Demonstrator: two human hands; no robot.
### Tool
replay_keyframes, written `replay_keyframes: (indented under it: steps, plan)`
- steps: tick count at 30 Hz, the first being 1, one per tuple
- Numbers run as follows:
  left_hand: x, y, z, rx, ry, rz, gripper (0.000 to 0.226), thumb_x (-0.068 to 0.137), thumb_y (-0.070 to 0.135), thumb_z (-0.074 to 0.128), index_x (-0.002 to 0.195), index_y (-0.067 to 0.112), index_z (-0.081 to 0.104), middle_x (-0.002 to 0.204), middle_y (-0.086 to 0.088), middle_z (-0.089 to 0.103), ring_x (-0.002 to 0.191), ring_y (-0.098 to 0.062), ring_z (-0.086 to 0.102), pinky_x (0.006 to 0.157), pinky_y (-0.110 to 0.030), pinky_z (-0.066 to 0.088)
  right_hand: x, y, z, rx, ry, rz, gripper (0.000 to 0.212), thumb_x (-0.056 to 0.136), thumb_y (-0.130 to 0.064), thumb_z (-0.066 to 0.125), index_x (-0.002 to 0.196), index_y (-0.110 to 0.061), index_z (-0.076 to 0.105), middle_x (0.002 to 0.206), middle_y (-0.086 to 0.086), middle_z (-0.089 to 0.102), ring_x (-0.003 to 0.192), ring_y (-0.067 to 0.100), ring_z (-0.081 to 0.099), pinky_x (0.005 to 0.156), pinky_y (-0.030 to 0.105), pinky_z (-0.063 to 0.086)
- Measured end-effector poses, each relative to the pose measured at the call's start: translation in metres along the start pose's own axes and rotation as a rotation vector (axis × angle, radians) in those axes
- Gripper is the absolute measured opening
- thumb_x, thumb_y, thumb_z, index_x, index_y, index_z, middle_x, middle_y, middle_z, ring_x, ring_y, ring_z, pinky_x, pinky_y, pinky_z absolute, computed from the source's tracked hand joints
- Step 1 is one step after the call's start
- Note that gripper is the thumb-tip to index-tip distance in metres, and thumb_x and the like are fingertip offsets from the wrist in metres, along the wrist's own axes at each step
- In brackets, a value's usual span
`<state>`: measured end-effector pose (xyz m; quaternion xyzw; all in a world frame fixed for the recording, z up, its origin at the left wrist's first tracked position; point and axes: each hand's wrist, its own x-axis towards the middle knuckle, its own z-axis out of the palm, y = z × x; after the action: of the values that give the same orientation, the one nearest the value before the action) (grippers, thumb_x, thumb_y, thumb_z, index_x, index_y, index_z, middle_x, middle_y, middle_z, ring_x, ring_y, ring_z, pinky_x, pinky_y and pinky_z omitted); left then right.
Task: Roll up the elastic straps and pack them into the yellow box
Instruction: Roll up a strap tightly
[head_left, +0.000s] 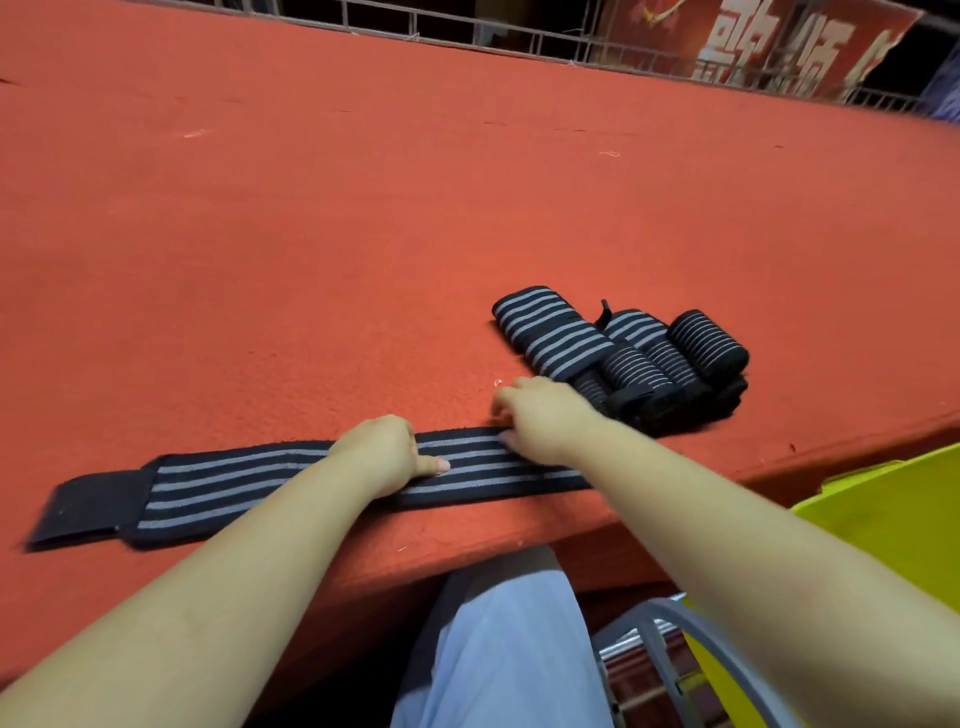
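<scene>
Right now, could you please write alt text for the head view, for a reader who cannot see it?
Both hands, left hand and right hand, rest on a flat striped elastic strap along the near edge of a red table. Rolled straps lie in a heap behind the right hand; a yellow box sits lower right.

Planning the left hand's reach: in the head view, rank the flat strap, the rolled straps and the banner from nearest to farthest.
From the left hand:
1. Flat strap, under it.
2. Rolled straps, right.
3. Banner, far right, beyond the table.
</scene>
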<state>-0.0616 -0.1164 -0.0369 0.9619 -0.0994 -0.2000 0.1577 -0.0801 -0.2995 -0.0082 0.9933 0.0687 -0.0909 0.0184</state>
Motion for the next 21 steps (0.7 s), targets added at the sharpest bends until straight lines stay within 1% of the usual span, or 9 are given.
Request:
replay_keyframes:
  steps: [1,3,5,7,9,11,16,18,21]
  plan:
    - [0.0,0.0,0.001,0.004,0.007,0.005,0.042,0.081,0.056,0.062,0.075,0.017,0.046,0.088,-0.004,0.059,0.094,-0.026,0.057,0.075,-0.03,0.04,0.0,-0.015,0.007,0.127,0.021,-0.027,0.038,0.091,-0.034,0.056,0.125,-0.019,0.053,0.126,0.007,0.052,0.122,0.026,0.046,0.101,0.037,0.039]
    - [-0.001,-0.002,0.002,0.004,0.031,0.03,0.041,0.082,0.053,0.061,0.07,0.018,0.045,0.081,-0.001,0.054,0.086,-0.025,0.054,0.072,-0.03,0.039,0.001,-0.04,0.02,0.31,0.059,-0.036,0.039,0.092,-0.037,0.054,0.125,-0.018,0.053,0.125,0.007,0.053,0.12,0.026,0.045,0.101,0.037,0.036]
    - [-0.003,-0.007,0.0,-0.02,0.091,0.076,0.034,0.084,0.049,0.06,0.069,0.021,0.047,0.078,0.001,0.055,0.082,-0.023,0.053,0.069,-0.028,0.038,0.004,-0.057,0.034,0.384,0.16,0.006,0.035,0.094,-0.036,0.051,0.122,-0.016,0.056,0.122,0.008,0.054,0.118,0.026,0.045,0.1,0.037,0.035]
    - [-0.004,-0.022,-0.004,-0.002,0.235,0.134,0.028,0.084,0.047,0.06,0.077,0.022,0.051,0.086,0.001,0.057,0.091,-0.023,0.056,0.074,-0.03,0.041,0.007,-0.065,0.045,0.417,0.266,0.075,0.032,0.094,-0.036,0.05,0.115,-0.015,0.059,0.118,0.007,0.055,0.114,0.026,0.045,0.098,0.037,0.034]
    - [-0.004,-0.043,-0.005,0.086,0.381,0.148,0.03,0.085,0.051,0.058,0.087,0.022,0.051,0.099,0.0,0.056,0.102,-0.023,0.053,0.085,-0.033,0.041,0.009,-0.069,0.052,0.418,0.335,0.111,0.03,0.094,-0.037,0.049,0.11,-0.015,0.061,0.114,0.006,0.055,0.111,0.026,0.044,0.096,0.036,0.032]
    - [-0.007,-0.063,-0.007,0.135,0.411,0.09,0.037,0.086,0.058,0.05,0.088,0.021,0.05,0.102,-0.002,0.056,0.104,-0.024,0.052,0.088,-0.035,0.04,0.011,-0.072,0.053,0.414,0.355,0.128,0.029,0.093,-0.037,0.048,0.107,-0.014,0.06,0.111,0.006,0.055,0.11,0.025,0.044,0.095,0.036,0.031]
    - [-0.014,-0.096,-0.011,0.219,0.411,0.023,0.052,0.085,0.066,0.042,0.088,0.016,0.056,0.097,-0.004,0.065,0.096,-0.026,0.058,0.072,-0.033,0.039,0.024,-0.081,0.044,0.3,0.295,0.15,0.036,0.095,-0.039,0.04,0.1,-0.01,0.06,0.107,0.009,0.058,0.107,0.028,0.048,0.092,0.037,0.032]
    - [-0.019,-0.109,-0.014,0.225,0.412,-0.015,0.053,0.084,0.068,0.042,0.087,0.017,0.058,0.098,-0.005,0.066,0.096,-0.027,0.059,0.071,-0.032,0.04,0.026,-0.082,0.045,0.248,0.285,0.13,0.04,0.097,-0.04,0.036,0.098,-0.009,0.062,0.104,0.008,0.061,0.104,0.028,0.051,0.09,0.038,0.033]
    - [-0.029,-0.129,-0.023,0.178,0.401,-0.094,0.047,0.083,0.068,0.044,0.08,0.023,0.055,0.099,-0.006,0.066,0.098,-0.029,0.058,0.068,-0.031,0.038,0.026,-0.08,0.044,0.215,0.285,0.118,0.044,0.098,-0.043,0.033,0.093,-0.011,0.063,0.096,0.005,0.063,0.096,0.026,0.054,0.087,0.037,0.035]
